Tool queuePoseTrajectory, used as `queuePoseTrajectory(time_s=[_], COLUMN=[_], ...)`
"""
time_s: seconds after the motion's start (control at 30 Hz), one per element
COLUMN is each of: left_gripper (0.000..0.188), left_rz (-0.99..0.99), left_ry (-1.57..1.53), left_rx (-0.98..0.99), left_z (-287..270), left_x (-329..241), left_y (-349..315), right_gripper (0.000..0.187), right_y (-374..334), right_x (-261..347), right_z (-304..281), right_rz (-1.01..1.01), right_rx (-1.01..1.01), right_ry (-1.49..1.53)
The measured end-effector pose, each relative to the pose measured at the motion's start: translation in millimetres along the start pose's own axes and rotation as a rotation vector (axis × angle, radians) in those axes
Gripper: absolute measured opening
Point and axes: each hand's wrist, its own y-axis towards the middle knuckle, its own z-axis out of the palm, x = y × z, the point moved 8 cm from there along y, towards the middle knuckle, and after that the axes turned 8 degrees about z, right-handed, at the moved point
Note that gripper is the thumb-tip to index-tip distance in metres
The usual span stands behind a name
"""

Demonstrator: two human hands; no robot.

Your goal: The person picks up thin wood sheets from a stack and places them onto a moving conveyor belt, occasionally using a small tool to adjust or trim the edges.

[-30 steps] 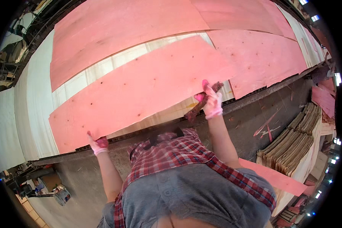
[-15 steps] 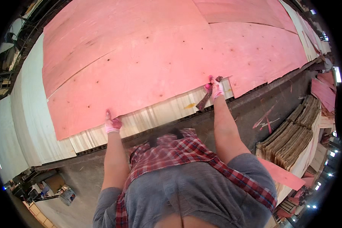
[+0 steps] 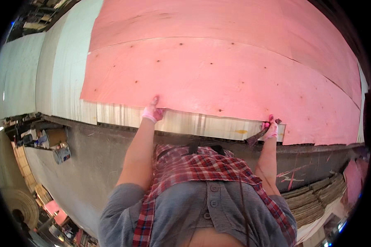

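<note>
A wide pink-coated wood veneer sheet [image 3: 185,78] lies over a pale wood sheet [image 3: 185,123], whose near strip shows below the pink edge. My left hand [image 3: 153,111], in a pink-stained glove, pinches that near edge left of the middle, thumb on top and the other fingers largely hidden. Farther right, my right hand [image 3: 271,127], also in a stained glove, grips the same edge beside a step in it. A dark, rough strip [image 3: 257,136] hangs from my right hand; its kind is unclear.
More pink sheets [image 3: 218,16] lie beyond a seam. Pale sheets [image 3: 70,61] continue at the left. Below the stack's edge is a grey floor [image 3: 95,152]. A stack of brown-edged veneers [image 3: 313,197] stands at lower right, a bucket [image 3: 62,155] at left.
The view has turned, so the stack's front edge now runs nearly level. Both hands keep their grip on the pink sheet's edge. The dark strip is still in my right hand.
</note>
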Motion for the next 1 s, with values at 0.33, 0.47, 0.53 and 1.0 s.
queuePoseTrajectory(time_s=[0.33,0.47,0.53,1.0], left_gripper=[0.032,0.046,0.052,0.08], left_rz=[0.164,0.243,0.195,-0.19], left_ry=[0.192,0.215,0.24,0.596], left_rx=[-0.006,-0.001,0.001,0.191], left_z=[10.5,15.1,20.6,20.1], left_x=[-14.5,-18.9,-12.3,26.0], left_y=[11.1,0.6,-6.5,-15.9], right_gripper=[0.023,0.021,0.021,0.018], right_y=[-12.1,-11.8,-12.1,-2.7], right_x=[23.2,30.4,29.1,-2.4], right_z=[18.3,11.5,6.4,-2.6], right_rz=[-0.047,0.006,0.04,-0.08], right_rx=[0.313,0.185,0.099,-0.257], right_ry=[-0.291,-0.449,-0.416,0.446])
